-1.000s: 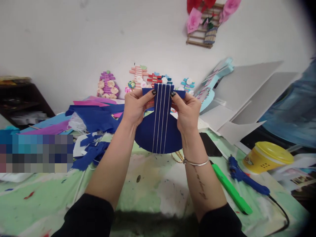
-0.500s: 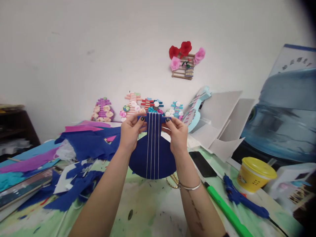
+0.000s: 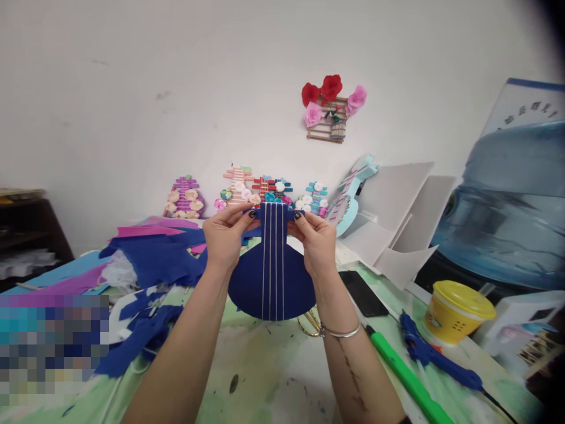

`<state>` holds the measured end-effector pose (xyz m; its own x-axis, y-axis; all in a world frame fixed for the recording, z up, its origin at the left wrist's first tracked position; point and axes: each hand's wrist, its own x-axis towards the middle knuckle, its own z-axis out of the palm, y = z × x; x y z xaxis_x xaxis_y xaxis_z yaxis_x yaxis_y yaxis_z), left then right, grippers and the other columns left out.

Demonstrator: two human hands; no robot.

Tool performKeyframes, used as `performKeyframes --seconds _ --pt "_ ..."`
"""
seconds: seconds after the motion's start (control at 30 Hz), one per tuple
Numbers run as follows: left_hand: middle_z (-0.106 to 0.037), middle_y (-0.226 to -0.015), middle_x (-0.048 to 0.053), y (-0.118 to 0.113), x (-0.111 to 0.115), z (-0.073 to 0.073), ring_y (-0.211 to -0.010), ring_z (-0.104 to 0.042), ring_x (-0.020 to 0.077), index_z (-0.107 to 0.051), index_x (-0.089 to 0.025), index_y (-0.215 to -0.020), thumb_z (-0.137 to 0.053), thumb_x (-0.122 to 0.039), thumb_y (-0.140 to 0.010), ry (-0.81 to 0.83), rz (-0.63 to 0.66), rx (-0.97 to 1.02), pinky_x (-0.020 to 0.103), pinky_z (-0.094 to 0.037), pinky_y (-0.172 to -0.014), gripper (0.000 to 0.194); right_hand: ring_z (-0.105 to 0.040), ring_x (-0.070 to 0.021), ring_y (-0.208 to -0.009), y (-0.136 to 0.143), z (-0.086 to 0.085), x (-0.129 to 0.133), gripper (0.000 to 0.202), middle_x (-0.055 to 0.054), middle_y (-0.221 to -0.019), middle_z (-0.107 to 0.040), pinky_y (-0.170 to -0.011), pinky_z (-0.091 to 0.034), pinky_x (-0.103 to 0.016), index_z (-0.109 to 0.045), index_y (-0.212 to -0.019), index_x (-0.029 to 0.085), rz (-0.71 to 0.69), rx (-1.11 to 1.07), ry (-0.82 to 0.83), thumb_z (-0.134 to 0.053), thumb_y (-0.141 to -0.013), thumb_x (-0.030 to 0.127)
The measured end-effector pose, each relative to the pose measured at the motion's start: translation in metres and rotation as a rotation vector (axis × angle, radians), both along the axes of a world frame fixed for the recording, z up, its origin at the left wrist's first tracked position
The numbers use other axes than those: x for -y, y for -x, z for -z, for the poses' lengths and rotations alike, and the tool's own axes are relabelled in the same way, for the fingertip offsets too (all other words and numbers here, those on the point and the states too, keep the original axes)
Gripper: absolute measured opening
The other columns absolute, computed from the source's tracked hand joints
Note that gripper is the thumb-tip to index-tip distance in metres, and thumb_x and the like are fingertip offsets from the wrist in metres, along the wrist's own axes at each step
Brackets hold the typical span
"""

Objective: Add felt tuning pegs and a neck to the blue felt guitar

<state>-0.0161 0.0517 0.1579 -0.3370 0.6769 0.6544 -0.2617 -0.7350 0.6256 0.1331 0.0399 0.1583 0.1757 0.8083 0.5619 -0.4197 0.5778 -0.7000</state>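
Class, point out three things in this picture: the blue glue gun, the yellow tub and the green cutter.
Blue glue gun (image 3: pixel 454 368): head view, on its handle.
Yellow tub (image 3: pixel 445 320): head view, on its side wall.
Green cutter (image 3: pixel 404 374): head view, mid-handle.

Wears dark, glossy polish on the left thumbnail (image 3: pixel 252 214) and right thumbnail (image 3: pixel 297 216), near frame centre — pale glints on both. Carries a slim, rounded, silver-coloured bracelet (image 3: pixel 346 334) at the right wrist, lower right of centre, with a small knobbly fitting (image 3: pixel 322 331) at its left end. Bears a dark, script-like marking (image 3: pixel 351 374) lengthwise down the inner forearm below — too blurred to read. Shows a sliver of dark sleeve (image 3: pixel 404 420) at the bottom edge, right of centre.
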Motion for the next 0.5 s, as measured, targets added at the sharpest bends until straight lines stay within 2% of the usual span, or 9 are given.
performKeyframes --seconds 0.3,0.5 --pt "-0.075 -0.076 0.004 -0.0007 0.0021 -0.0011 -0.067 -0.07 0.0164 -0.074 -0.015 -0.083 -0.08 -0.022 -0.06 -0.028 -0.013 0.022 0.027 -0.061 -0.064 0.025 -0.066 -0.0121 -0.062 -0.0008 0.0007 -0.0017 0.013 0.001 -0.069 -0.072 -0.066 -0.057 -0.026 -0.073 -0.077 0.018 -0.073 -0.021 -0.031 -0.074 -0.068 0.027" --pt "-0.075 -0.077 0.005 0.0011 -0.0002 -0.0011 -0.07 -0.071 0.0181 -0.074 -0.015 -0.083 -0.081 -0.023 -0.058 -0.008 -0.027 0.024 0.03 -0.061 -0.066 0.027 -0.066 -0.012 -0.063 0.0015 0.0 0.0005 0.013 0.001 -0.07 -0.072 -0.068 -0.058 -0.027 -0.074 -0.078 0.018 -0.081 -0.019 -0.04 -0.074 -0.068 0.026"
